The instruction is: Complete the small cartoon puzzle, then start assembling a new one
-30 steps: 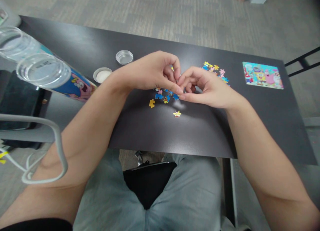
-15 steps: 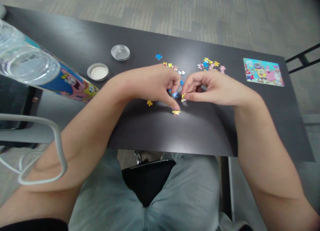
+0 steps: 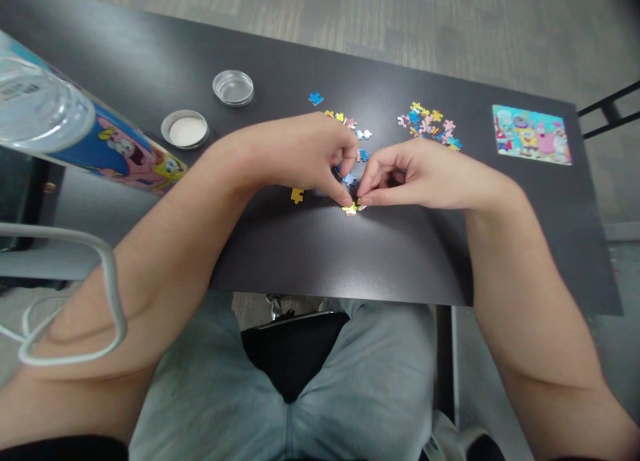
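My left hand (image 3: 327,156) has its fingers curled, and its thumb tip presses a yellow and white puzzle piece (image 3: 350,210) against the dark table (image 3: 340,261). Between thumb and fingertips, my right hand (image 3: 403,174) pinches another puzzle piece (image 3: 362,206), mostly covered by the fingers. The two pieces meet edge to edge or nearly so; whether they interlock I cannot tell. Just beyond the thumbs lie blue puzzle pieces (image 3: 349,179), partly hidden by my left hand. A yellow puzzle piece (image 3: 297,195) rests left of that hand.
A heap of mixed puzzle pieces (image 3: 427,122) lies behind my right hand, with a cartoon picture card (image 3: 533,134) farther right. One blue piece (image 3: 315,98) sits apart. Two round lids (image 3: 233,88) and a tall clear-topped cartoon tube (image 3: 125,148) are at left, near a white cable (image 3: 113,294).
My right hand has brought its puzzle piece left and down to the piece under my left thumb. The view has shifted slightly.
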The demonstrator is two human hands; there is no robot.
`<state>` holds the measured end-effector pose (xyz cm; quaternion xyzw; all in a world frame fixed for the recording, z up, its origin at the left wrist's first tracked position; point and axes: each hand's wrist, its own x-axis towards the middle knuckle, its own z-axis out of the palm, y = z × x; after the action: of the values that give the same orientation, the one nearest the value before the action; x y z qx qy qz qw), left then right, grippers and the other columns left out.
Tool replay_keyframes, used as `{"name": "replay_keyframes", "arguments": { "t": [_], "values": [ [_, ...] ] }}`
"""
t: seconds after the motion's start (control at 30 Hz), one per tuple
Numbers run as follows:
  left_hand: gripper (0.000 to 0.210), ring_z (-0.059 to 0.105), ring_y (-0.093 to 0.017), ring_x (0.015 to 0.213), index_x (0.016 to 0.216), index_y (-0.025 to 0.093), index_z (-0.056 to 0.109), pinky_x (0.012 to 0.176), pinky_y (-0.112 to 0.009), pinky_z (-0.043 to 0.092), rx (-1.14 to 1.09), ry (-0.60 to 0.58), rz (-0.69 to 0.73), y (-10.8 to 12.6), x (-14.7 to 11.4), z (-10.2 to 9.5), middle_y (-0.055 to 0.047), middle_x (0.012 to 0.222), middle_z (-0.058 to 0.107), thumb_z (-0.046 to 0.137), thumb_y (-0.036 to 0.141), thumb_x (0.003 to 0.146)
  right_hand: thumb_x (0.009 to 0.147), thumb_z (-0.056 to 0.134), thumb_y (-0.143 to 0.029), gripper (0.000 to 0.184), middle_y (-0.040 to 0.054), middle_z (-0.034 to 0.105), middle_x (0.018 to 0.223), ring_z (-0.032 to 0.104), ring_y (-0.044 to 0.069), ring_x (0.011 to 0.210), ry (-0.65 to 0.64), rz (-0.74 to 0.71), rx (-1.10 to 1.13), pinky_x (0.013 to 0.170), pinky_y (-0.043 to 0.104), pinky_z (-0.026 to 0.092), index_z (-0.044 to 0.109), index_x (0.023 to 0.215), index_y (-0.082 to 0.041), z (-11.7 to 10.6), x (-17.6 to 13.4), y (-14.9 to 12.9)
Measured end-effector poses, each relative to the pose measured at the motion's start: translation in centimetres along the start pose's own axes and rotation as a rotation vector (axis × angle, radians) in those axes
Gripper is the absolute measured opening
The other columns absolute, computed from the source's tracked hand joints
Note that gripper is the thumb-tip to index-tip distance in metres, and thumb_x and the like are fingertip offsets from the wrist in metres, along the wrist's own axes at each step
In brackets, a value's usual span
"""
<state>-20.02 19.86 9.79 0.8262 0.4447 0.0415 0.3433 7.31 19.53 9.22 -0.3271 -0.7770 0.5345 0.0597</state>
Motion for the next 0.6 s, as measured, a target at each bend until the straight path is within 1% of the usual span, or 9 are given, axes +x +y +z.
{"name": "replay_keyframes", "arguments": {
  "t": [0.1,0.23,0.3,0.4,0.53,0.6],
  "values": [
    [0.035,0.075,-0.035,0.094,0.087,0.032,0.079,0.085,-0.048,0.048,-0.006,0.0,0.019,-0.2,-0.1,-0.1,-0.003,0.083,0.072,0.108,0.048,0.075,0.102,0.108,-0.059,0.031,0.0009,0.078,0.083,0.07,0.024,0.077,-0.006,-0.008,-0.085,0.072,0.045,0.063,0.094,0.103,-0.031,0.1,0.2,-0.2],
    [0.031,0.074,-0.035,0.101,0.091,0.032,0.084,0.09,-0.046,0.052,-0.021,-0.002,0.038,-0.5,-0.2,-0.1,-0.004,0.083,0.075,0.106,0.048,0.078,0.103,0.106,-0.061,0.032,0.0002,0.074,0.08,0.067,0.024,0.077,-0.001,-0.005,-0.127,0.072,0.045,0.059,0.094,0.103,-0.031,0.2,0.3,-0.1],
    [0.031,0.075,-0.036,0.103,0.092,0.033,0.085,0.089,-0.046,0.053,-0.032,-0.005,0.036,-0.7,-0.1,-0.1,-0.004,0.084,0.075,0.106,0.05,0.077,0.102,0.107,-0.062,0.034,-0.0004,0.073,0.08,0.065,0.024,0.076,0.009,-0.006,-0.134,0.071,0.045,0.057,0.093,0.103,-0.032,0.3,0.3,0.1],
    [0.033,0.076,-0.037,0.104,0.091,0.035,0.085,0.086,-0.046,0.053,-0.034,-0.01,0.032,-0.9,-0.1,0.1,-0.003,0.085,0.074,0.107,0.053,0.076,0.103,0.107,-0.062,0.034,-0.001,0.073,0.081,0.064,0.023,0.075,0.023,-0.022,-0.148,0.07,0.044,0.054,0.091,0.101,-0.032,0.3,0.3,0.4],
    [0.032,0.073,-0.035,0.101,0.093,0.032,0.083,0.088,-0.046,0.052,-0.022,-0.018,0.016,-0.6,0.0,0.2,-0.003,0.085,0.073,0.104,0.051,0.077,0.105,0.101,-0.049,0.025,-0.0011,0.077,0.084,0.062,0.02,0.073,0.02,-0.094,-0.174,0.066,0.042,0.047,0.089,0.1,-0.028,0.3,0.5,1.0],
    [0.033,0.073,-0.035,0.097,0.088,0.034,0.08,0.085,-0.047,0.051,-0.014,-0.01,0.008,-0.3,0.1,0.1,-0.003,0.082,0.07,0.104,0.053,0.075,0.106,0.101,-0.05,0.026,-0.0014,0.077,0.084,0.06,0.018,0.072,0.022,-0.116,-0.167,0.065,0.041,0.044,0.089,0.099,-0.027,0.3,0.5,1.1]
  ]
}}
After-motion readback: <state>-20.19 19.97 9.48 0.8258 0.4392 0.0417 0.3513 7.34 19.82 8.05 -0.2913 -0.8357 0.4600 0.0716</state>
